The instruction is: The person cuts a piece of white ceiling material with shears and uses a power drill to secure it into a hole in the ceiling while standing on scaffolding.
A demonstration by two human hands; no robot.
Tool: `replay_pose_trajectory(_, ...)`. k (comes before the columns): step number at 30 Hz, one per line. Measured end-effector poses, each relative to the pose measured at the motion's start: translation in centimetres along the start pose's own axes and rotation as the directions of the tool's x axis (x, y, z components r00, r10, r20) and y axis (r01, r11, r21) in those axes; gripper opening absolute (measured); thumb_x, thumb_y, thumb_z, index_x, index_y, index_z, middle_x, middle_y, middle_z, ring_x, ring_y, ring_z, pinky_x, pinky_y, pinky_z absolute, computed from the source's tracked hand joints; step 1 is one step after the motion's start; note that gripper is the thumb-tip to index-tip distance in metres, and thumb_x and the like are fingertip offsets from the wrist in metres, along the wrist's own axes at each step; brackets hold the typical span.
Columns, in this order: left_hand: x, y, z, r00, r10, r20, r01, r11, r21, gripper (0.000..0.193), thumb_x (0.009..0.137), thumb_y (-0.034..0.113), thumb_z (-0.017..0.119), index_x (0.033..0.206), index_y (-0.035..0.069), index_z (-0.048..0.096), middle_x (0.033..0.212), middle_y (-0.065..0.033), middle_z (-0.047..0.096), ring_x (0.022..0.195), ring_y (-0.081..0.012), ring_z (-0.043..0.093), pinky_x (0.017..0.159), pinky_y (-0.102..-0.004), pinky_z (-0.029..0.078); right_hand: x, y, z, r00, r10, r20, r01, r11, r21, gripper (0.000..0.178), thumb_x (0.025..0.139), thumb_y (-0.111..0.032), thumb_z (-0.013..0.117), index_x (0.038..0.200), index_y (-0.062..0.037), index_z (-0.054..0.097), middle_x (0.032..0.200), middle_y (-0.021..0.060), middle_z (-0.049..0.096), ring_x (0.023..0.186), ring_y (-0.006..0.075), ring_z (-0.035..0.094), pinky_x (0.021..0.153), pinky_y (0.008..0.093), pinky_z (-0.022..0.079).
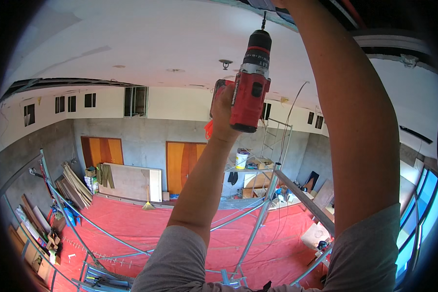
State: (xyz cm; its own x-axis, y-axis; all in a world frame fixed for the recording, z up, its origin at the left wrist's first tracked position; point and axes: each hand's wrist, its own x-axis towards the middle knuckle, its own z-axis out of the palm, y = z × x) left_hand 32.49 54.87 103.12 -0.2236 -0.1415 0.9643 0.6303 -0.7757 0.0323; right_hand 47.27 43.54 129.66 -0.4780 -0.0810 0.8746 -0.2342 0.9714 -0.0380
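In my left hand [222, 108] is a red and black cordless drill [250, 92], held by its grip with my fingers closed round it. It points up, and the thin bit [264, 20] in its chuck reaches the edge of the ceiling opening, by a grey strip [266, 5]. Whether the tip touches the strip or stops just short, I cannot tell. My right arm stretches up to that same edge. Only a bit of my right hand [280, 3] shows at the top of the picture, beside the strip, with its fingers out of sight.
Around and below me stand scaffold tubes [258, 231], with a thick rail [304, 200] at the right. A sprinkler head [225, 63] hangs from the white ceiling [146, 44]. Far below, red sheeting [131, 219] covers the floor. Another scaffold holds a white bucket [241, 159]; boards [75, 187] lean at the left.
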Motion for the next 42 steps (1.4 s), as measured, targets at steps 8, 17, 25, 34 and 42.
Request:
replay_pose_trajectory(8,0.1,-0.7,0.0,0.999,0.025,0.034,-0.023,0.998,-0.063,0.030,0.087,0.012,0.075,0.113,0.005,0.064,0.093,-0.0073,0.067,0.081,-0.0203,0.066,0.071,-0.0330,0.056,-0.7,-0.3,-0.3,1.000,-0.017,0.001,0.017,0.999,-0.029,0.048,0.078,-0.039,0.084,0.104,-0.0003,0.075,0.101,0.0147,0.072,0.097,0.0260,0.065,0.094,0.0360,0.044)
replay_pose_trajectory(17,0.0,-0.1,0.3,0.998,0.056,-0.026,-0.057,0.998,-0.024,0.033,0.080,0.021,0.081,0.105,0.007,0.066,0.085,-0.0101,0.066,0.079,-0.0289,0.066,0.071,-0.0392,0.054,0.3,0.3,-0.2,0.998,-0.051,0.033,0.051,0.999,0.007,0.051,0.079,-0.040,0.084,0.107,0.0013,0.075,0.102,0.0148,0.072,0.099,0.0262,0.065,0.095,0.0365,0.043)
replay_pose_trajectory(25,0.1,-0.1,0.4,0.999,-0.031,-0.027,0.028,0.992,-0.120,0.035,0.078,0.023,0.083,0.103,0.007,0.065,0.082,-0.0102,0.064,0.078,-0.0291,0.065,0.071,-0.0402,0.053,-0.1,0.0,-0.3,0.999,-0.019,0.034,0.018,1.000,0.022,0.053,0.077,-0.041,0.085,0.108,0.0013,0.074,0.106,0.0176,0.072,0.105,0.0293,0.064,0.100,0.0398,0.041)
replay_pose_trajectory(34,0.2,0.0,0.3,0.989,0.147,-0.015,-0.144,0.980,0.134,0.037,0.077,0.024,0.084,0.104,0.006,0.066,0.084,-0.0121,0.067,0.079,-0.0326,0.067,0.072,-0.0427,0.054,0.0,-0.2,-0.2,0.998,0.056,-0.036,-0.057,0.998,-0.028,0.054,0.077,-0.041,0.086,0.110,0.0005,0.074,0.109,0.0182,0.072,0.108,0.0309,0.064,0.102,0.0412,0.040)
replay_pose_trajectory(42,0.0,0.2,-0.1,0.977,0.208,0.052,-0.213,0.966,0.144,0.033,0.085,0.002,0.075,0.116,0.005,0.064,0.097,-0.0024,0.069,0.081,-0.0132,0.066,0.073,-0.0268,0.057,-0.1,-0.6,0.2,0.997,0.068,-0.026,-0.068,0.998,-0.004,0.053,0.078,-0.039,0.085,0.110,0.0014,0.074,0.111,0.0184,0.072,0.110,0.0306,0.064,0.103,0.0407,0.040)
